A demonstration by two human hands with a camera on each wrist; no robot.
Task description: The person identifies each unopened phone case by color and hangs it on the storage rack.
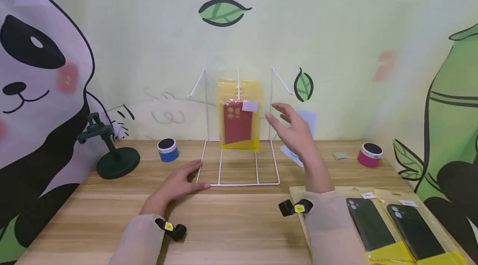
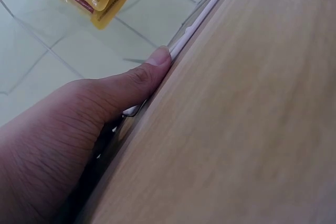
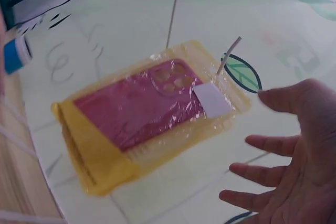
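Observation:
A white wire display rack [image 1: 242,184] stands on the wooden table against the wall. From its middle hook hangs a stack of clear-and-yellow bags, the front one holding a dark red phone case [image 1: 237,126] with a white label. My left hand [image 1: 177,184] rests at the rack's front left corner, fingers along the side bar. In the left wrist view its thumb [image 2: 139,80] lies on the front bar. Just right of the bags, my right hand [image 1: 296,132] is raised with fingers spread and nothing in it. The right wrist view shows its fingertips apart from the bagged case [image 3: 139,106].
Two bagged black phone cases [image 1: 371,223] lie at the front right. A blue speaker [image 1: 168,153] and a dark green stand [image 1: 117,161] are on the left; a pink speaker [image 1: 369,156] and a small grey piece [image 1: 340,155] on the right. Pale blue paper [image 1: 291,155] sits behind my right arm.

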